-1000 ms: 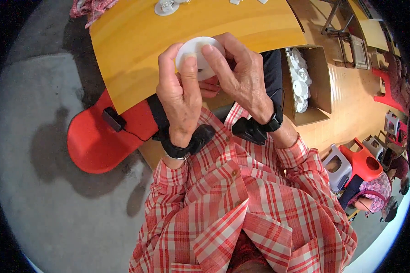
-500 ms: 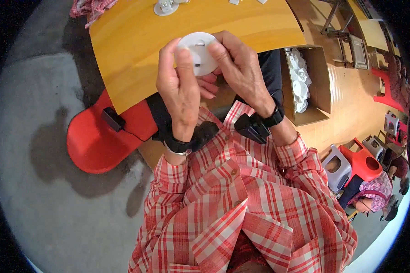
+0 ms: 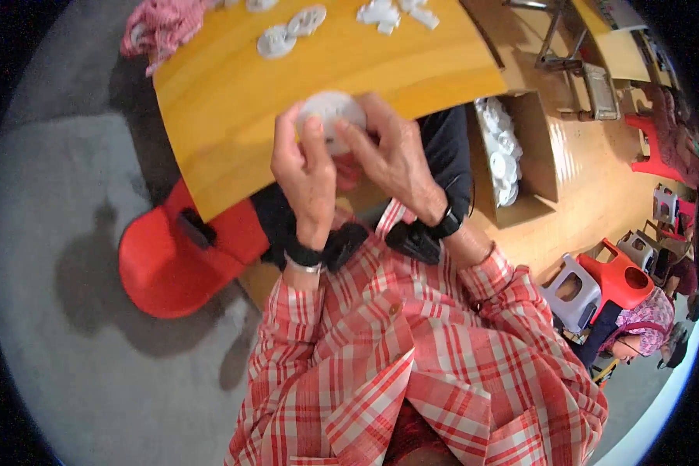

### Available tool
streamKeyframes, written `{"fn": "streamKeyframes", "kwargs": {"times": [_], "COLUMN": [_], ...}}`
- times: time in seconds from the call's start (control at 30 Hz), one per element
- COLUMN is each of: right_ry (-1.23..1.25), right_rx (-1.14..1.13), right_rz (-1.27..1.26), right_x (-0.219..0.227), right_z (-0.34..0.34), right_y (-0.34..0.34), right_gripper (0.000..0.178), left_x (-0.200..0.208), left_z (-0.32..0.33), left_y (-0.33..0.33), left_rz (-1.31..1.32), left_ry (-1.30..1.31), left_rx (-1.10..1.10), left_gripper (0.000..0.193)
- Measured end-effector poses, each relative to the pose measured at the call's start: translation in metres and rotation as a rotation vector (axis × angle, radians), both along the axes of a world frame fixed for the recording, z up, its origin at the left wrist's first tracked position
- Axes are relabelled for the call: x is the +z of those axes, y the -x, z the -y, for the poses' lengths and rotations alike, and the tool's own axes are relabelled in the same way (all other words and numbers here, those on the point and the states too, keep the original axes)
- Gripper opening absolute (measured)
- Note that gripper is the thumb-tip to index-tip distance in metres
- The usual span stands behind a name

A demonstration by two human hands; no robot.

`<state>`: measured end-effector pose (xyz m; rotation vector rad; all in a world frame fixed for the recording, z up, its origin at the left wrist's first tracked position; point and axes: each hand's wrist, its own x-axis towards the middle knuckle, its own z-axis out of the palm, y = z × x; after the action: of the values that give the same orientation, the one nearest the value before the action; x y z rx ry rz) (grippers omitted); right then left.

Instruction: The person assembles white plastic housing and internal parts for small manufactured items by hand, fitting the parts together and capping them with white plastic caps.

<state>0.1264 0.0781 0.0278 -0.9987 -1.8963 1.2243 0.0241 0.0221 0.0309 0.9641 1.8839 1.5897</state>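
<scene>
Between both hands, above the near edge of the yellow table [image 3: 233, 140], I hold a round white plastic disc [image 3: 330, 105]. My left hand [image 3: 307, 171] grips its left side, thumb on the upper face. My right hand [image 3: 392, 151] has its thumb pressed on the disc's face and its fingers curled around the right side. The disc's underside is hidden and its details are blurred. On the table beyond lie two round white plastic parts, one a flat disc [image 3: 276, 43] and one with openings [image 3: 307, 21], touching each other.
Smaller white pieces [image 3: 379, 14] lie farther back on the table, with a pink checked cloth [image 3: 163, 27] at its left corner. An open cardboard box [image 3: 537, 147] of white parts stands right of my legs. A red chair [image 3: 159, 264] is at left; stools and another person [image 3: 637, 326] are at right.
The view has shifted, so more of the table top shows. The disc sits lower in the picture, and my right thumb has moved inward across its face.
</scene>
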Motion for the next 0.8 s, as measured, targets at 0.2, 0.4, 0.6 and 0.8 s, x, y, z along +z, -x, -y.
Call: {"fn": "streamKeyframes", "kwargs": {"times": [0.2,0.4,0.6,0.8], "right_ry": [0.053,-0.017,0.02,0.101], "right_rx": [0.027,-0.093,-0.077,-0.132], "right_rz": [0.059,0.007,0.054,-0.129], "right_x": [-0.003,-0.016,-0.012,-0.022], "right_z": [-0.002,0.0,-0.003,-0.011], "right_y": [-0.015,-0.013,-0.021,-0.057], "right_gripper": [0.018,0.018,0.02,0.017], "left_x": [-0.013,-0.017,-0.032,-0.003], "left_z": [0.004,0.0,-0.008,-0.011], "left_y": [-0.005,-0.007,-0.006,-0.007], "left_rz": [-0.003,0.074,0.017,0.384], "left_ry": [0.033,0.035,0.013,0.231], "left_rx": [-0.057,-0.06,-0.118,-0.262], "left_gripper": [0.026,0.024,0.028,0.038]}}
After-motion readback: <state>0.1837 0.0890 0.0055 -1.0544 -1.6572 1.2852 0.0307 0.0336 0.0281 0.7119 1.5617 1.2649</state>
